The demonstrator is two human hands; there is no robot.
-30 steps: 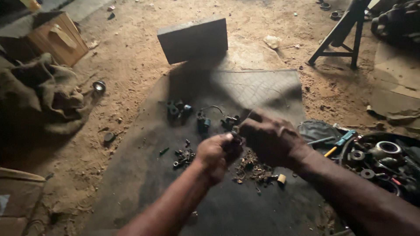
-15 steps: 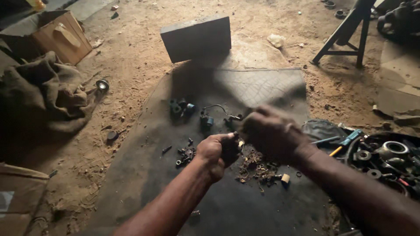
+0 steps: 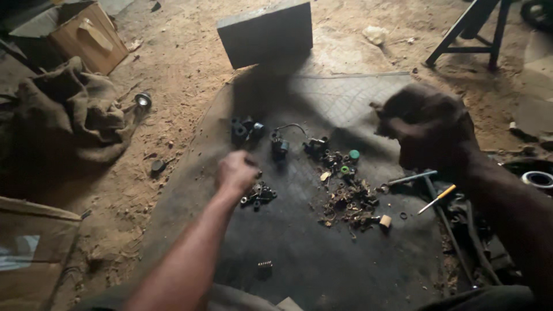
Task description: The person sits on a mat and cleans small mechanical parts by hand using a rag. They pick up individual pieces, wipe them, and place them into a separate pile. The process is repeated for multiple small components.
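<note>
My left hand [image 3: 236,171] reaches down over the dark rubber mat [image 3: 299,253], its curled fingers just above a small pile of dark nuts and bolts [image 3: 259,196]. The back of the hand hides what the fingers hold, if anything. My right hand [image 3: 426,124] is raised to the right, clenched and blurred, and its contents cannot be made out. Between the hands lie a heap of brass-coloured scraps [image 3: 351,201], two green caps [image 3: 353,154], and a small part with a wire loop [image 3: 280,144].
A grey block [image 3: 266,31] stands beyond the mat. A burlap sack [image 3: 69,121] and a cardboard box [image 3: 86,34] are at the left. A yellow-handled screwdriver [image 3: 438,198], a metal rod [image 3: 412,177] and a metal ring [image 3: 538,179] lie right. Stand legs [image 3: 466,29] are top right.
My hands were together on a small part over the scrap heap. They have separated: the left moved left to the bolt pile, the right lifted up and right.
</note>
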